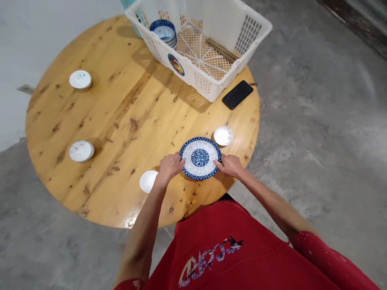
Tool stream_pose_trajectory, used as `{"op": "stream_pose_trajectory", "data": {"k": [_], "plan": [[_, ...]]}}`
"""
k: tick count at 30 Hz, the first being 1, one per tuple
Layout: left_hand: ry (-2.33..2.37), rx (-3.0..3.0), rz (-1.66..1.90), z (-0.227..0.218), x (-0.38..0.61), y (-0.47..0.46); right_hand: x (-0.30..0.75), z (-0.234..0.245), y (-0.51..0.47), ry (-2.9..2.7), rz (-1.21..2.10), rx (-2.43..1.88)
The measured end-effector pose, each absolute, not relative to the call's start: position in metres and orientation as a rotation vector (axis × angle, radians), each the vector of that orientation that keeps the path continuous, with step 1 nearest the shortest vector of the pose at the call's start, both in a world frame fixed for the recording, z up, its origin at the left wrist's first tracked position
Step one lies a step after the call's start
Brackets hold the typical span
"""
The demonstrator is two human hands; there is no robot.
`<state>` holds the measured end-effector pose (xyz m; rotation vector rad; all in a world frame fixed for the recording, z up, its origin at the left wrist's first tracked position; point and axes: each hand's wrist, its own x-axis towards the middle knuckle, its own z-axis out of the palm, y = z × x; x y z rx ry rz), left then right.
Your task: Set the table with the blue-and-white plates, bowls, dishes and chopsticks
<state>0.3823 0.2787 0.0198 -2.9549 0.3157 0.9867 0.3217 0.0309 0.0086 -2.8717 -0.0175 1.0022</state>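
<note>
A round plate with a blue patterned rim and centre is held face up between both hands, over the near right part of the table. My left hand grips its left edge, thumb on top and fingers curled below, out of sight. At the right edge, my right hand holds it the same way. Just behind the plate's right side stands a small white bowl. Another white bowl is close to my left forearm, partly covered by it. I cannot tell whether the plate touches the tabletop.
The round wooden table also bears two white bowls at left, a far one and a nearer one. A white plastic crate at the back holds stacked blue-patterned bowls and chopsticks. Beside it lies a black phone.
</note>
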Motion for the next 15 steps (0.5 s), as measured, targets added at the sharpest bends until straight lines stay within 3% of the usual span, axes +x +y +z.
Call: {"op": "stream_pose_trajectory", "data": {"k": [8,15], "plan": [[0.181,-3.204,0.872,0.008,0.368,0.290,0.308,-0.004,0.028,0.151,0.721,-2.706],[-0.176,-4.006,0.959,-0.010,0.357,0.286,0.304,-0.037,0.040,0.343,0.561,-1.791]]}}
